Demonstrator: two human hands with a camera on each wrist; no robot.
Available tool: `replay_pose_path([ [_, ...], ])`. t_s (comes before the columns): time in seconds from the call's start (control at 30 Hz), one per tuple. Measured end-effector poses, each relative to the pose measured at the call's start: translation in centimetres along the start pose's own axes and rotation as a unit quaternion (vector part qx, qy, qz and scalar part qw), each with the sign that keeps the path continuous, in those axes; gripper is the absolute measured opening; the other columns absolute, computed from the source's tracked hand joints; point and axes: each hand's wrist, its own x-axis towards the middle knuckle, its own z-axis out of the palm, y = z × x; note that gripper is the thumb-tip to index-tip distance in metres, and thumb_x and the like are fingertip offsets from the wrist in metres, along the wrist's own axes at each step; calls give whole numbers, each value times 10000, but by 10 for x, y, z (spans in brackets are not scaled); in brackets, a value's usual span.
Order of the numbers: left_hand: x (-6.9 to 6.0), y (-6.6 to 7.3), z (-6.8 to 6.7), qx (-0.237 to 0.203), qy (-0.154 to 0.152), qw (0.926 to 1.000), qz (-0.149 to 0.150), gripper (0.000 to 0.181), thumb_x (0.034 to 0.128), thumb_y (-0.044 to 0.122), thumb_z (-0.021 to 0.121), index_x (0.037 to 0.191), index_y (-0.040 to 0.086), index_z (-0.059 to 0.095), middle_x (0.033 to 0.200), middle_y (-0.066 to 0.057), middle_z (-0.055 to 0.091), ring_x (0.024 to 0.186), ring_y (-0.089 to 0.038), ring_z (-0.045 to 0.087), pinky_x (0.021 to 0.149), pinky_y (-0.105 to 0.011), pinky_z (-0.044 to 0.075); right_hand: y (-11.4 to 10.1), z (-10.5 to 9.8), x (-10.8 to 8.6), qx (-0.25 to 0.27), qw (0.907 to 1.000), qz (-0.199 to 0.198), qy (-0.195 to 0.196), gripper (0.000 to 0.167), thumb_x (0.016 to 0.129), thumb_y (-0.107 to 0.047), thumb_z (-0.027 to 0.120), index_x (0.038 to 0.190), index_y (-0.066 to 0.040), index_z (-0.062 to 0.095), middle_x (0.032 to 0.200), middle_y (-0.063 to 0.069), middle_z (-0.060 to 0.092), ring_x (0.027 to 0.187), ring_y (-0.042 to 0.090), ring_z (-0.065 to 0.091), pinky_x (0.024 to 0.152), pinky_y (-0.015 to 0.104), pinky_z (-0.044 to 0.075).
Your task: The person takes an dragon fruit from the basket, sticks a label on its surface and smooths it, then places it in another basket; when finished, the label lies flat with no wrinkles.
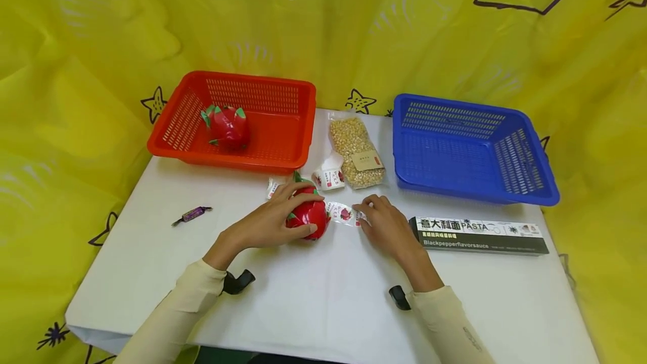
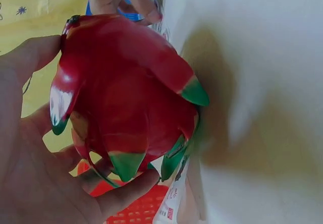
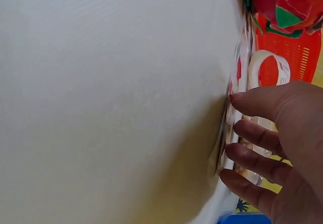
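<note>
Dragon fruit (image 1: 308,215) on table (image 1: 323,296), grip of left hand (image 1: 273,217) curled round it. Glossy; judged light, slippery; hold round middle. Right hand (image 1: 388,226), fingers loosely spread, touches label strip (image 1: 340,213) at fruit's 3 o'clock. Red basket (image 1: 278,140), 11 o'clock: second dragon fruit (image 1: 229,128). Bag (image 1: 366,160), 1 o'clock: kernels (image 1: 352,142). Blue basket (image 1: 445,156), 2 o'clock.

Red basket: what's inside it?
One shiny red fruit with green tips sits inside the red basket. The bit right under the fruit is covered, so I can't tell what's there.
</note>
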Motion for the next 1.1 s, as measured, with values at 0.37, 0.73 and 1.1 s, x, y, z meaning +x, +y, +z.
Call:
replay_pose_path([
  [0.37,-1,0,-3,-130,146,9998,38,580,989,332,756,1528,307,545,1692,-32,318,1568,-381,193,1090,-647,488,1,-3,4,-251,9979,-422,420,146,882,-89,847,1010,-110,780,1091,42,745,967,237,636,728,392,560],
  [0.73,-3,0,-2,-309,318,9990,-80,597,958,304,801,1510,233,584,1656,-54,367,1566,-299,215,1261,-663,228,5,5,-5,-760,9886,-985,848,128,869,-51,817,988,-64,773,960,90,730,897,280,569,736,381,504],
  [1.1,0,2,1,-442,438,9969,-473,652,950,342,811,1541,249,551,1690,-104,304,1578,-332,154,1219,-684,303,3,-6,-10,504,9982,-125,301,91,973,-97,728,999,-91,642,907,60,739,825,245,692,694,429,559],
])
